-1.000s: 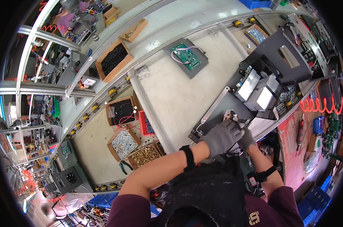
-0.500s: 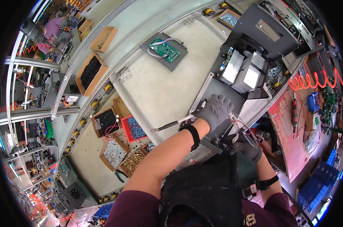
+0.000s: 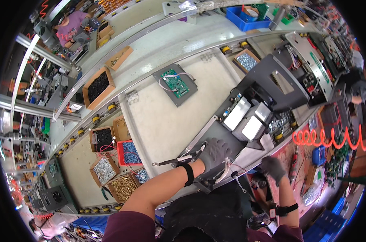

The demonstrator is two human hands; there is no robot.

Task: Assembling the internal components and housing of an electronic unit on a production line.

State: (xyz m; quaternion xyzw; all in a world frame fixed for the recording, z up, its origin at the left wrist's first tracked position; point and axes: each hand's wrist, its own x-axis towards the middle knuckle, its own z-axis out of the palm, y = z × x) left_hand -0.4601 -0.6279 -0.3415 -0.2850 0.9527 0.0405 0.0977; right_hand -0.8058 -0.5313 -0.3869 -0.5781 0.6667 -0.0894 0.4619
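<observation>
My left hand, in a grey glove, rests on the dark metal panel of an open equipment case. Its fingers curl over a black-sleeved cable that sticks out to the left past my wrist. Beside this hand a white wire bundle rises at the case's near edge, with thin red wires and a ring-ended lead. My right hand, also gloved, is off the case to the right, over the bench's near edge; its fingertips are hidden. Silvery metal blocks sit farther inside the case.
A grey plate with a green circuit board lies on the pale tray. Small-part boxes, including a red bin, stand left. An orange coiled hose hangs right, above a pink-topped bench. Another person works far left.
My right hand has left the wires and moved right, away from the case. My left hand stays on the panel with the cable. The whole view has shifted and turned.
</observation>
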